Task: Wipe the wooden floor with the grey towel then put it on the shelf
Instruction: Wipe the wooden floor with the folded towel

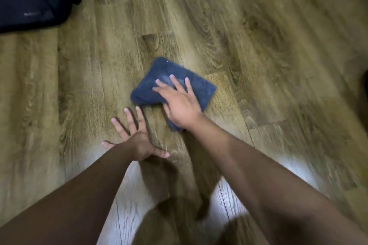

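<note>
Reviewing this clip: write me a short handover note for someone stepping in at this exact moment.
Right hand: flat, fingers straight, pressing the folded grey towel onto the wooden floor.
Left hand: spread flat on the floor beside the towel, apart from it.
Done: the towel is down under the hand; the blur suggests a wiping stroke.
Left: finish wiping, then put the towel on the shelf, which is not in view.
</note>
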The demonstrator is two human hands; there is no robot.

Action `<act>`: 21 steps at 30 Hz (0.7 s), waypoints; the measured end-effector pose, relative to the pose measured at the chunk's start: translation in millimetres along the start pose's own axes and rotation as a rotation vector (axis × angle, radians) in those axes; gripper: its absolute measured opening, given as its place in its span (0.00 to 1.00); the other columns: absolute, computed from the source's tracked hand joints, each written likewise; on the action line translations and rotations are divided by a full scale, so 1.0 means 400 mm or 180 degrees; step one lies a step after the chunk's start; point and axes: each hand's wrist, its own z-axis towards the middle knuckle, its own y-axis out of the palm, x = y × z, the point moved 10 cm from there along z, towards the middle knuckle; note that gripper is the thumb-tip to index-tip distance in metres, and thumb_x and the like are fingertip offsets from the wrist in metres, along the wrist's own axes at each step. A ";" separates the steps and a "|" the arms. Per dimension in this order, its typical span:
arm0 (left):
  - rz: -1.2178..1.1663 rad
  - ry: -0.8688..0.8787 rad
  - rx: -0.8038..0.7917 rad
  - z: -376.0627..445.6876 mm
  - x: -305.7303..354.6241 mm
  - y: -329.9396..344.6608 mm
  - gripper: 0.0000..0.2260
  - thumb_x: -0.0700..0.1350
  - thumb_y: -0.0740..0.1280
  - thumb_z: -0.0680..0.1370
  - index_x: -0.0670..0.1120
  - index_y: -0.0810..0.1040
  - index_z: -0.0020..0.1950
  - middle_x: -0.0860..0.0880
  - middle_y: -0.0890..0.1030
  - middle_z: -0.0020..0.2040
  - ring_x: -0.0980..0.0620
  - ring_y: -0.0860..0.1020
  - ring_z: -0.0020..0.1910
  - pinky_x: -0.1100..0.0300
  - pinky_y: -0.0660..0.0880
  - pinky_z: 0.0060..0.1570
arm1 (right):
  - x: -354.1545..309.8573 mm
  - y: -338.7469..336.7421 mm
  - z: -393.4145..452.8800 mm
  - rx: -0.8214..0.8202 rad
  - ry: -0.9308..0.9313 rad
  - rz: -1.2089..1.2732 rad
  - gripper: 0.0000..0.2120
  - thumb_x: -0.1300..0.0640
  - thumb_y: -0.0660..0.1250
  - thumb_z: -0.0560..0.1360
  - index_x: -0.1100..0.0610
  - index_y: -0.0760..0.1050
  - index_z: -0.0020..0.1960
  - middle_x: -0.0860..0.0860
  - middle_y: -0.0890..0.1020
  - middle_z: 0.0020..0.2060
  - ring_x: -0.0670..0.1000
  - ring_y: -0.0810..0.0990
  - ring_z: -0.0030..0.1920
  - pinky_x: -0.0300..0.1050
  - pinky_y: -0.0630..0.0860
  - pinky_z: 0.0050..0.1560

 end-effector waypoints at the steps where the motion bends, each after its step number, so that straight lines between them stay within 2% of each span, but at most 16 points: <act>1: -0.0030 0.0033 0.0017 0.001 0.001 0.000 0.75 0.72 0.78 0.52 0.59 0.19 0.72 0.53 0.15 0.69 0.37 0.21 0.72 0.18 0.44 0.62 | 0.067 -0.027 -0.007 0.0140 0.0261 0.0057 0.27 0.55 0.60 0.79 0.44 0.62 0.77 0.40 0.60 0.78 0.52 0.50 0.80 0.63 0.43 0.77; 5: -0.0121 0.0144 0.0059 0.004 -0.006 -0.001 0.75 0.72 0.79 0.50 0.65 0.15 0.65 0.57 0.13 0.67 0.39 0.19 0.71 0.17 0.40 0.61 | 0.378 -0.123 -0.145 0.0776 0.1747 0.0307 0.28 0.57 0.62 0.77 0.47 0.65 0.76 0.42 0.63 0.78 0.54 0.54 0.80 0.62 0.45 0.78; 8: -0.0172 0.0146 0.0037 0.004 -0.013 -0.005 0.74 0.74 0.77 0.44 0.69 0.12 0.57 0.59 0.09 0.59 0.41 0.15 0.64 0.17 0.38 0.61 | 0.540 -0.148 -0.342 0.0930 0.2451 0.0390 0.26 0.58 0.60 0.78 0.48 0.64 0.76 0.43 0.61 0.78 0.55 0.53 0.80 0.62 0.44 0.78; 11: -0.0307 0.0244 0.0056 0.013 -0.005 -0.005 0.71 0.73 0.74 0.38 0.71 0.12 0.51 0.58 0.09 0.54 0.41 0.13 0.59 0.20 0.37 0.65 | 0.638 -0.163 -0.628 0.1257 0.3225 0.0481 0.28 0.59 0.61 0.77 0.50 0.63 0.77 0.46 0.62 0.78 0.56 0.52 0.80 0.61 0.44 0.78; 14: -0.0382 0.0228 0.0129 0.025 -0.011 -0.006 0.71 0.74 0.72 0.33 0.73 0.13 0.49 0.58 0.09 0.53 0.40 0.14 0.63 0.23 0.39 0.68 | 0.666 -0.161 -0.889 0.1533 0.3914 0.0461 0.29 0.61 0.62 0.76 0.52 0.63 0.76 0.49 0.64 0.78 0.57 0.54 0.79 0.63 0.45 0.77; 16: -0.0424 0.0291 0.0160 0.029 -0.010 -0.001 0.70 0.76 0.70 0.31 0.75 0.14 0.49 0.58 0.10 0.55 0.40 0.15 0.66 0.23 0.39 0.68 | 0.667 -0.153 -0.978 0.1642 0.4226 0.0485 0.28 0.61 0.61 0.76 0.53 0.63 0.76 0.51 0.64 0.78 0.58 0.54 0.79 0.64 0.44 0.77; 18: -0.0389 0.0350 0.0218 0.026 -0.008 0.002 0.70 0.78 0.68 0.32 0.75 0.15 0.53 0.57 0.11 0.61 0.39 0.17 0.68 0.23 0.39 0.68 | 0.661 -0.150 -0.989 0.1767 0.4399 0.0553 0.27 0.60 0.60 0.77 0.52 0.64 0.76 0.52 0.64 0.77 0.57 0.51 0.80 0.63 0.42 0.77; 21: -0.0095 0.0302 0.0338 0.008 -0.018 0.012 0.70 0.79 0.70 0.44 0.71 0.21 0.68 0.54 0.17 0.71 0.38 0.20 0.71 0.21 0.36 0.66 | 0.602 -0.126 -0.920 0.1740 0.4465 0.0734 0.27 0.59 0.60 0.77 0.50 0.64 0.76 0.52 0.64 0.78 0.55 0.48 0.80 0.64 0.38 0.77</act>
